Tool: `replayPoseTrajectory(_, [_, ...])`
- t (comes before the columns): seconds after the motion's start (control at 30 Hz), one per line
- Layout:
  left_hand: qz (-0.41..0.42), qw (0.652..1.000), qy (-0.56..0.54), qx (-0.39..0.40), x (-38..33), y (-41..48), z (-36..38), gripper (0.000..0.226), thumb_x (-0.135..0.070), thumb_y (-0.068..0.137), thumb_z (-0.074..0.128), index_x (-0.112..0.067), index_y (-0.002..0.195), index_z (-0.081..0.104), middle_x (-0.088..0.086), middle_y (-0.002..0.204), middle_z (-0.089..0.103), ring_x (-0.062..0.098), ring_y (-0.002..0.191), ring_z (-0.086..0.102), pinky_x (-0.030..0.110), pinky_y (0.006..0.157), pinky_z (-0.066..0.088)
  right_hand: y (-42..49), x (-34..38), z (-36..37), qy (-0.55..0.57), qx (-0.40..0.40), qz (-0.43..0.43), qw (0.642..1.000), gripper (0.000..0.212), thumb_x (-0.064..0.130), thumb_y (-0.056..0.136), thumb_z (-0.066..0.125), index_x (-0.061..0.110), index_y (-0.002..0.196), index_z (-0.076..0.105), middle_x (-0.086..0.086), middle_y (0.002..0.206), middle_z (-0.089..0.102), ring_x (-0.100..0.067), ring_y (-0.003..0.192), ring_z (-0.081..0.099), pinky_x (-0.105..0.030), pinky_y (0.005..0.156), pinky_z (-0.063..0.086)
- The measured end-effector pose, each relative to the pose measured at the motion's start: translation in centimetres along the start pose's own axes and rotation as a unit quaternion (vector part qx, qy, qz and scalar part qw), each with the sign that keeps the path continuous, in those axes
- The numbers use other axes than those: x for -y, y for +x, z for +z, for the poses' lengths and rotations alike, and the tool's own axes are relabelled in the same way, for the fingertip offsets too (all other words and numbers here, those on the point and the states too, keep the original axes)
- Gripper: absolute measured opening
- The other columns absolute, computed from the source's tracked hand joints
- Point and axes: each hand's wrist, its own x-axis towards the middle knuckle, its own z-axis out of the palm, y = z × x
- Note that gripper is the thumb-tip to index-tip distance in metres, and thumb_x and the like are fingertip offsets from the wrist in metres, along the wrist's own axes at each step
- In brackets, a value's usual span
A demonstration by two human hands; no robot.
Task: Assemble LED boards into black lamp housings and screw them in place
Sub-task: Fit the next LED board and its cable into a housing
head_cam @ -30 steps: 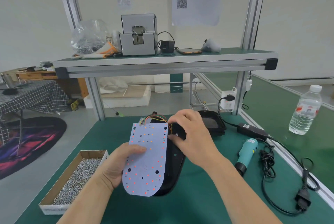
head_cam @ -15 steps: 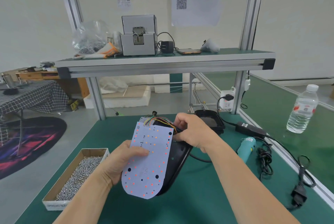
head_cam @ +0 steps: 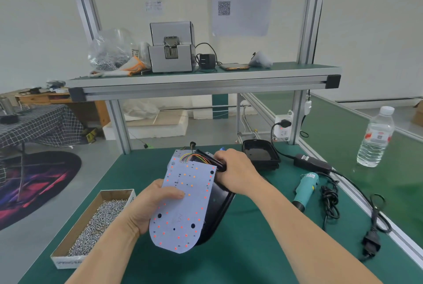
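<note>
Head view: left hand [head_cam: 146,208] pinches LED board [head_cam: 183,210], right hand [head_cam: 238,171] grips black housing [head_cam: 219,206]; seating the board seems next

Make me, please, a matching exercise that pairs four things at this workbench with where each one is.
Things:
1. LED board
2. black housing
3. water bottle
4. box of screws

Places:
A. gripped by the right hand
B. standing upright at the far right
C. held by the left hand
D. at the left edge of the bench

Pairs: 1-C, 2-A, 3-B, 4-D.
</note>
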Motion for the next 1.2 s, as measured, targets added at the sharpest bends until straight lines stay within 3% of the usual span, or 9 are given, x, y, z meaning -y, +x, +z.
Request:
replayPoseTrajectory(0.17, [-0.007,1.000,-0.022,-0.003,-0.5,0.1,-0.5,0.050,-0.022,0.052,0.079,0.002,0.096,0.077,0.027,0.096,0.072,0.036,0.072,0.072,0.039,0.064,0.060,-0.2,-0.4,-0.9,0.214,0.114,0.045,0.969,0.025,0.000,0.085,0.060,0.017,0.101,0.068,0.004,0.095,0.068,-0.018,0.092,0.063,-0.019,0.077,0.048])
replayPoseTrajectory(0.3, [-0.016,0.998,-0.063,-0.019,0.0,-0.1,-1.1,0.052,-0.021,0.051,0.080,0.004,0.096,0.076,0.027,0.093,0.072,0.036,0.070,0.072,0.039,0.062,0.059,-0.3,-1.6,-2.0,0.491,0.209,0.083,0.842,0.051,-0.001,0.077,0.045,0.007,0.119,0.073,-0.009,0.126,0.070,-0.026,0.124,0.062,-0.039,0.110,0.042])
replayPoseTrajectory(0.4, [-0.015,0.995,-0.096,-0.016,0.4,-0.1,-1.0,0.049,-0.020,0.051,0.079,0.004,0.094,0.076,0.026,0.089,0.072,0.036,0.068,0.072,0.039,0.060,0.059,-0.6,-2.8,-2.1,0.533,0.244,0.070,0.807,0.054,-0.009,0.087,0.033,0.009,0.115,0.076,-0.011,0.123,0.071,-0.023,0.111,0.066,-0.038,0.094,0.055])
replayPoseTrajectory(0.47, [-0.009,0.991,-0.135,-0.023,0.6,-0.1,-0.9,0.044,-0.019,0.049,0.079,0.000,0.088,0.078,0.022,0.083,0.073,0.035,0.065,0.071,0.038,0.057,0.058,-0.8,-3.1,-1.6,0.507,0.242,0.051,0.826,0.053,-0.013,0.091,0.035,0.014,0.109,0.077,-0.008,0.112,0.073,-0.018,0.098,0.068,-0.032,0.085,0.055])
replayPoseTrajectory(0.6, [-0.006,0.980,-0.196,-0.036,0.1,0.0,-0.4,0.042,-0.018,0.046,0.079,-0.005,0.087,0.079,0.018,0.080,0.073,0.034,0.063,0.070,0.039,0.055,0.058,-1.4,-2.7,0.0,0.477,0.163,0.036,0.863,0.018,0.022,0.092,0.058,0.024,0.085,0.075,0.000,0.077,0.055,-0.006,0.058,0.038,-0.020,0.057,0.033])
replayPoseTrajectory(0.73, [-0.013,0.976,-0.211,-0.042,0.0,-0.1,0.3,0.045,-0.016,0.046,0.079,-0.002,0.089,0.077,0.020,0.079,0.072,0.034,0.060,0.070,0.039,0.053,0.058,-1.4,-2.4,0.9,0.438,0.067,0.051,0.895,0.021,0.042,0.080,0.062,0.028,0.066,0.068,0.005,0.059,0.032,-0.010,0.054,0.019,-0.024,0.051,0.015])
replayPoseTrajectory(0.83, [-0.010,0.974,-0.224,-0.047,0.4,-0.2,0.6,0.049,-0.015,0.047,0.080,-0.001,0.094,0.075,0.021,0.081,0.072,0.035,0.061,0.070,0.040,0.055,0.058,-1.4,-2.3,1.1,0.431,0.039,0.072,0.899,0.014,0.040,0.068,0.064,0.028,0.062,0.069,0.007,0.055,0.039,-0.009,0.050,0.019,-0.021,0.046,0.015])
replayPoseTrajectory(1.07, [-0.023,0.966,-0.249,-0.063,0.9,0.1,1.9,0.040,-0.020,0.046,0.080,-0.005,0.083,0.080,0.017,0.077,0.072,0.032,0.060,0.070,0.038,0.057,0.058,-2.0,-2.2,3.2,0.597,0.026,0.116,0.793,0.040,0.037,0.081,0.075,0.027,0.060,0.043,0.007,0.054,0.022,-0.008,0.048,0.015,-0.020,0.042,0.013])
replayPoseTrajectory(1.2, [-0.022,0.962,-0.259,-0.087,1.1,0.2,1.8,0.039,-0.017,0.048,0.080,-0.006,0.086,0.080,0.018,0.081,0.072,0.034,0.064,0.070,0.041,0.063,0.059,-2.4,-2.5,3.3,0.638,0.053,0.085,0.764,0.030,0.025,0.095,0.066,0.025,0.066,0.059,0.007,0.056,0.022,-0.004,0.046,0.021,-0.014,0.038,0.020])
